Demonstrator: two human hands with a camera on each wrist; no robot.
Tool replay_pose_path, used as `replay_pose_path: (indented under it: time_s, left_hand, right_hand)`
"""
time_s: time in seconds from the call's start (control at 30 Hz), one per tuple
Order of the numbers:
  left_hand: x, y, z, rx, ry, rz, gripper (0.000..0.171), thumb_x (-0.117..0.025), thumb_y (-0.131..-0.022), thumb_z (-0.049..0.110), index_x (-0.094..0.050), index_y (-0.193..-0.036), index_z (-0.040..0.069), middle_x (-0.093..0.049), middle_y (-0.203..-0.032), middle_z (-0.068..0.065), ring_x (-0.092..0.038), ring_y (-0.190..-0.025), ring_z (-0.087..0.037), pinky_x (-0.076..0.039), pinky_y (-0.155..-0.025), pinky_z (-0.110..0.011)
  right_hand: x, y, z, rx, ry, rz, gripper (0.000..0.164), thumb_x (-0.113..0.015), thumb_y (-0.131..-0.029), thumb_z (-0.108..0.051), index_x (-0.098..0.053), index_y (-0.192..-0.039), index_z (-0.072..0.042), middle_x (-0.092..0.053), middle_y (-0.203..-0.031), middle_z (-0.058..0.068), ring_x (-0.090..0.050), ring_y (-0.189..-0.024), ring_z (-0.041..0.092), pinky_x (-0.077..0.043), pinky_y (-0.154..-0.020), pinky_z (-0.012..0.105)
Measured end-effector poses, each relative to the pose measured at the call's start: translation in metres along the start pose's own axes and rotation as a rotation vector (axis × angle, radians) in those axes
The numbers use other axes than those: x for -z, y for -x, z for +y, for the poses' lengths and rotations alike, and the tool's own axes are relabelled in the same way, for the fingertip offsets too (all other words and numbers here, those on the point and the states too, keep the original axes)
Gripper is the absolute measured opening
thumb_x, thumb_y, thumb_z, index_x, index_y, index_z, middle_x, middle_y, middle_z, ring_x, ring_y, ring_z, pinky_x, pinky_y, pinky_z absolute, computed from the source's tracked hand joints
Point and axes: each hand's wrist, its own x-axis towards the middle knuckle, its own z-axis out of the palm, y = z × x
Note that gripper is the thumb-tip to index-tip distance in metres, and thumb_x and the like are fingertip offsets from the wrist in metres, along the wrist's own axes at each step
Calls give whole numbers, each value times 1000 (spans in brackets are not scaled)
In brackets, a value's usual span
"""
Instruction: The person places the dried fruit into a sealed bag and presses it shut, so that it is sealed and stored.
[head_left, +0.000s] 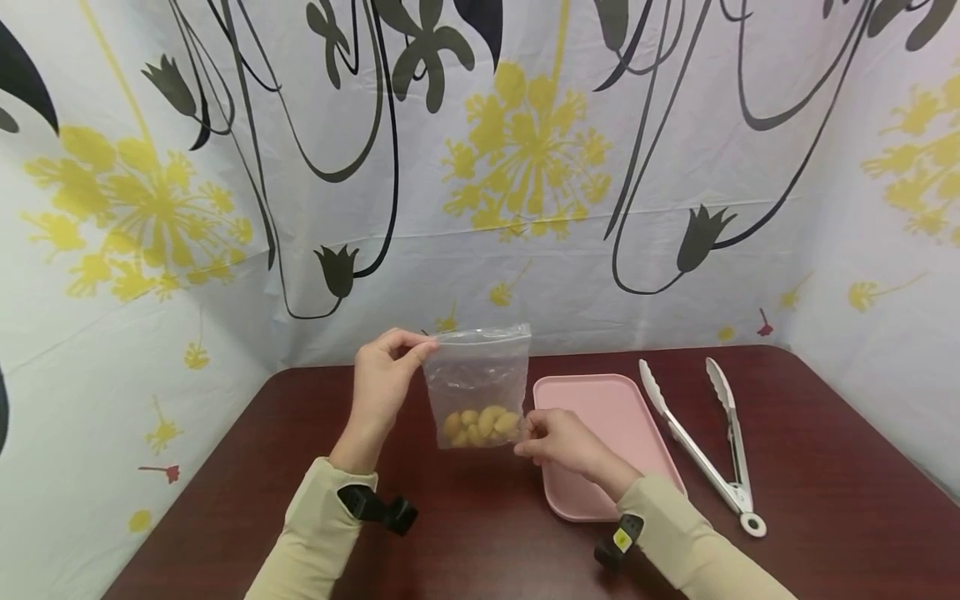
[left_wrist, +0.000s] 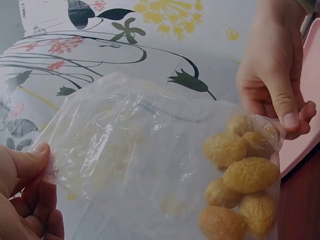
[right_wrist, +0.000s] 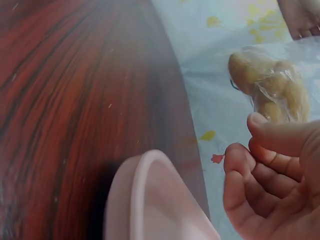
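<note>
A clear zip bag [head_left: 480,367] hangs upright above the table, with several small, wrinkled yellow potatoes [head_left: 483,425] gathered along its bottom. My left hand [head_left: 382,379] pinches the bag's upper left corner between thumb and fingers. At the lower right corner, my right hand [head_left: 566,446] pinches the bag's edge. In the left wrist view, the potatoes [left_wrist: 250,175] lie at the end of the bag nearest the right hand [left_wrist: 275,75]. The right wrist view has that hand [right_wrist: 275,175] close below the bagged potatoes [right_wrist: 272,82].
A pink tray [head_left: 607,400] lies on the dark red wooden table [head_left: 450,533], partly behind the right hand. To its right are metal tongs [head_left: 705,450] with their arms spread. A flower-patterned cloth [head_left: 465,183] hangs behind the table and along its sides.
</note>
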Motion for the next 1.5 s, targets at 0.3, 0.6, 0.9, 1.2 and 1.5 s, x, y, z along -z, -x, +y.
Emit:
replay_pose_path:
  time_s: [0.3,0.6,0.9,1.2,1.5]
  left_hand:
    - [9,0,-4,-66,-105,-10,8,-78,-77,12,-76,-81,5,-70,-85,-7,-57,-72,-6,-44,-63,-19]
    - [16,2,-6,-124,-200,-32,7,-80,-74,12,-77,-78,8,-68,-76,-5,-49,-62,-7,-38,-57,-19]
    - [17,6,-8,-90,-191,-82,7,-80,-75,12,-77,-80,8,-69,-79,-5,-52,-67,-6,-39,-61,-20]
    - [5,13,-6,-65,-128,-116,5,-78,-76,10,-77,-80,7,-69,-81,-7,-54,-71,-9,-41,-62,-21]
    - [-4,19,-8,-24,-75,-107,5,-78,-77,10,-76,-78,6,-69,-83,-6,-57,-76,-10,-45,-66,-20]
  right_hand:
    - [3,2,-3,54,281,74,16,-77,-73,-12,-65,-63,-14,-57,-56,-8,-47,-56,2,-39,-54,20]
    - [11,4,-2,63,330,22,15,-79,-71,-14,-67,-62,-16,-57,-56,-10,-44,-55,1,-37,-53,20]
    - [14,6,-1,53,359,-1,15,-80,-70,-14,-68,-62,-14,-59,-55,-10,-43,-55,0,-37,-52,19]
    - [12,12,5,119,420,-9,11,-77,-75,-13,-70,-68,-18,-63,-64,-13,-47,-61,-2,-40,-59,20]
    - [22,12,-10,174,463,-45,4,-74,-77,-12,-73,-82,-12,-68,-75,-9,-57,-69,2,-46,-64,22]
